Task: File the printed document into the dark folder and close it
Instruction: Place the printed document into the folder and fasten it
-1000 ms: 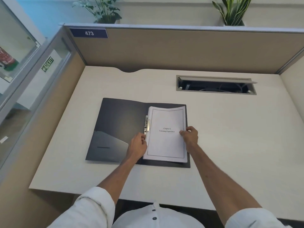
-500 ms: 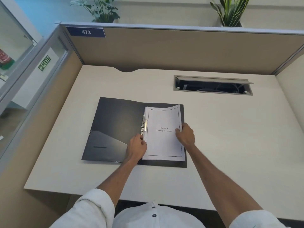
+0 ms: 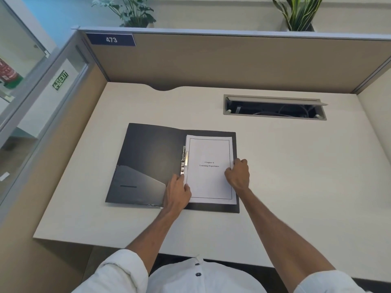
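Doc (image 3: 209,169) sits on the folder (image 3: 148,161)'s right half, long axis 12-to-6. Left hand (image 3: 177,192) presses flat by the clip (image 3: 183,160); right hand (image 3: 238,173) pinches the 3 o'clock edge. Cover's at 9, so left's nearer.

One dark plastic folder (image 3: 148,157) lies open on one pale wooden desk (image 3: 285,166), holding one white printed document (image 3: 209,182) beside one silver metal clip (image 3: 183,160). Two bare hands, the left hand (image 3: 177,192) and the right hand (image 3: 238,173), rest on it. One grey cable tray (image 3: 275,107), two green potted plants (image 3: 131,10), one blue number plate (image 3: 111,39), and one green exit sign (image 3: 60,80).
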Demonstrator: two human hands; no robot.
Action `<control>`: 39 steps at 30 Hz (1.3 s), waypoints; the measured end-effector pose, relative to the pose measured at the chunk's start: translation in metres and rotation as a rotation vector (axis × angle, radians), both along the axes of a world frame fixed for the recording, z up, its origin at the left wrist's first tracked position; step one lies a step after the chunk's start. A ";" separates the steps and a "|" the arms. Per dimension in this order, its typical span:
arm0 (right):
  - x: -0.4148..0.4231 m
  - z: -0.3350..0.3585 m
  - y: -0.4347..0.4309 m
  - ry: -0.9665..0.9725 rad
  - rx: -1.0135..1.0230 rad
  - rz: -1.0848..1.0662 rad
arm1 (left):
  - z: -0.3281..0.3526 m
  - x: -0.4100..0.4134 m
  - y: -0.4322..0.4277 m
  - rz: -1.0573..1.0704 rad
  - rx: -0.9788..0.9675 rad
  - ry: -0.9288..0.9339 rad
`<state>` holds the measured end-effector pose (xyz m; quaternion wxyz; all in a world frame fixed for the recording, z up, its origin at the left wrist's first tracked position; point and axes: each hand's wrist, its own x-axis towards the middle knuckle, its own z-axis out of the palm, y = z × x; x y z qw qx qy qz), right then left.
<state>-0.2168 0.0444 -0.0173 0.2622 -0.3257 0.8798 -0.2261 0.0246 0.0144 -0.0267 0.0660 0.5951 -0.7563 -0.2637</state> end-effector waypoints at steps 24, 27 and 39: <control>0.003 -0.004 0.007 -0.019 -0.011 -0.027 | -0.011 0.011 0.001 -0.011 0.066 0.052; 0.002 -0.004 0.007 -0.019 -0.006 -0.019 | -0.007 0.012 -0.001 -0.042 0.073 0.061; -0.030 0.008 -0.055 0.270 -0.123 0.302 | 0.011 0.029 0.012 -0.572 -0.219 -0.092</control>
